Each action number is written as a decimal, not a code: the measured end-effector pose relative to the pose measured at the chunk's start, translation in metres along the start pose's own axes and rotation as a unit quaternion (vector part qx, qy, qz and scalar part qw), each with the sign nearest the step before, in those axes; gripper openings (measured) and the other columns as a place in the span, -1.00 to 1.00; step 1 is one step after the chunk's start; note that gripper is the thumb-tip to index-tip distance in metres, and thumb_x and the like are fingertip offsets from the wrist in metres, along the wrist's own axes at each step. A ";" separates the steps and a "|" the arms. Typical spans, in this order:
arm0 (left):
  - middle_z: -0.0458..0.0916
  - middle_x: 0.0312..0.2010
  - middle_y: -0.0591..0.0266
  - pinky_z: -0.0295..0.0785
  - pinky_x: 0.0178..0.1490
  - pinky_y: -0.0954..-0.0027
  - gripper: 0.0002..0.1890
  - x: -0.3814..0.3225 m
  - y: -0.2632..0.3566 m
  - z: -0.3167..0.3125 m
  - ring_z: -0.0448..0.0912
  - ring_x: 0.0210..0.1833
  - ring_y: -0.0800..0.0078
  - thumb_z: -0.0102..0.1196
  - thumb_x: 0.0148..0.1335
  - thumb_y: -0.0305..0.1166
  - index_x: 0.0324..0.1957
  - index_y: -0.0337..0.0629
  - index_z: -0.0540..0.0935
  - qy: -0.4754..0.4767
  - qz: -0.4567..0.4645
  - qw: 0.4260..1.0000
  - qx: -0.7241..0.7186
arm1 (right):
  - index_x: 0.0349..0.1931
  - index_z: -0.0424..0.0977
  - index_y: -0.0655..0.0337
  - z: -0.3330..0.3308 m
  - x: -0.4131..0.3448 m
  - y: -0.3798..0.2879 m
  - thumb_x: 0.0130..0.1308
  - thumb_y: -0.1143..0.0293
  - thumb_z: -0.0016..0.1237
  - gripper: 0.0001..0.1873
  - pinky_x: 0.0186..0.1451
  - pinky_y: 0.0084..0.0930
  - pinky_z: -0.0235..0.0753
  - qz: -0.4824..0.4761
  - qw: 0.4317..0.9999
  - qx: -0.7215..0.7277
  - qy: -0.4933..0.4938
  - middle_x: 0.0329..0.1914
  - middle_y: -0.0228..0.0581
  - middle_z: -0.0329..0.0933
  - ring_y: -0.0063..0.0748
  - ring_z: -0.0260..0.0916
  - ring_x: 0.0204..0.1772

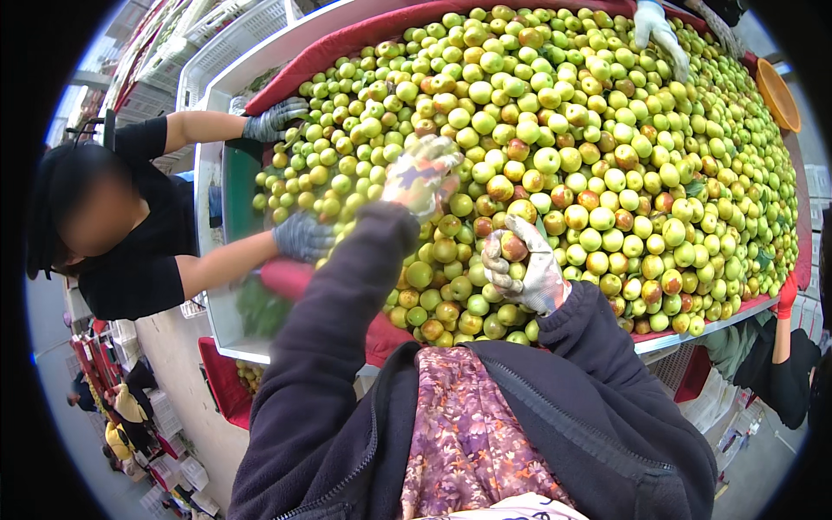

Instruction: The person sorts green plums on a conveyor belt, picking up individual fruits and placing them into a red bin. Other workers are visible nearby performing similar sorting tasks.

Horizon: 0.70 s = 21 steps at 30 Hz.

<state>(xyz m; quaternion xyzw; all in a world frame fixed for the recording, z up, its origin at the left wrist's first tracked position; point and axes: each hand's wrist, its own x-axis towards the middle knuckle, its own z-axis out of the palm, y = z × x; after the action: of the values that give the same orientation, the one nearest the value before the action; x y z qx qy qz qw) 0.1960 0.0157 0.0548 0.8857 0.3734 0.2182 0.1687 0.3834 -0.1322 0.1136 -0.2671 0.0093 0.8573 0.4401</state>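
A broad heap of green and reddish-brown fresh jujubes (585, 162) fills a sorting table in front of me. My right hand (536, 273), in a pale patterned work glove, curls palm-up at the near part of the heap. A red-brown jujube (513, 247) rests in its bent fingers, with a greener one below it. My left hand (422, 175), in a patterned glove, reaches across the jujubes further left. It is blurred by motion, and whatever lies under its fingers is hidden.
At left, a person in black has grey-gloved hands (302, 235) at the heap's edge, beside a green-floored tray end (240, 175). Another person's white-gloved hand (660, 39) touches the far jujubes. A red-gloved hand (787, 296) is at right. An orange basin (778, 96) stands at the far right.
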 end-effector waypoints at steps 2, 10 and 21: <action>0.57 0.01 0.05 0.37 0.21 0.17 -0.68 0.002 -0.001 -0.006 0.47 0.14 0.06 0.13 0.23 -0.34 0.04 -0.10 0.57 -0.064 -0.012 0.998 0.003 | -0.34 0.37 0.18 -0.003 0.000 -0.002 0.42 0.02 -0.22 -0.61 -0.68 -0.74 0.13 -0.006 1.000 0.008 0.002 -0.57 -0.31 0.31 -0.51 0.25 -0.61; 0.58 0.01 0.03 0.40 0.17 0.22 -0.52 0.060 -0.061 0.014 0.52 0.10 0.08 0.09 0.25 -0.14 0.15 -0.16 0.48 -0.075 -0.198 0.976 0.045 | -0.25 0.38 0.15 -0.009 0.007 -0.005 0.41 0.03 -0.16 -0.66 -0.50 -0.73 0.26 -0.051 0.998 -0.007 -0.027 -0.37 -0.32 0.38 -0.55 0.30 -0.40; 0.50 -0.42 0.41 0.30 -0.40 0.51 -0.64 0.054 -0.036 -0.015 0.36 -0.48 0.58 -0.06 0.37 -0.02 -0.18 -0.09 0.59 0.067 -0.341 0.801 -0.487 | 0.19 0.35 0.19 -0.006 0.008 -0.024 0.40 0.12 -0.19 -0.53 -0.45 -0.80 0.45 -0.084 0.990 0.106 -0.029 0.29 -0.10 0.35 -0.34 0.48 0.06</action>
<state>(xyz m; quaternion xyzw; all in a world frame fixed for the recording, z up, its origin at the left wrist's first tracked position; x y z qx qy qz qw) 0.2005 0.0814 0.0650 0.4858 0.5061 0.3585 0.6158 0.4009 -0.1131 0.1100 -0.1939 0.0645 0.8188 0.5365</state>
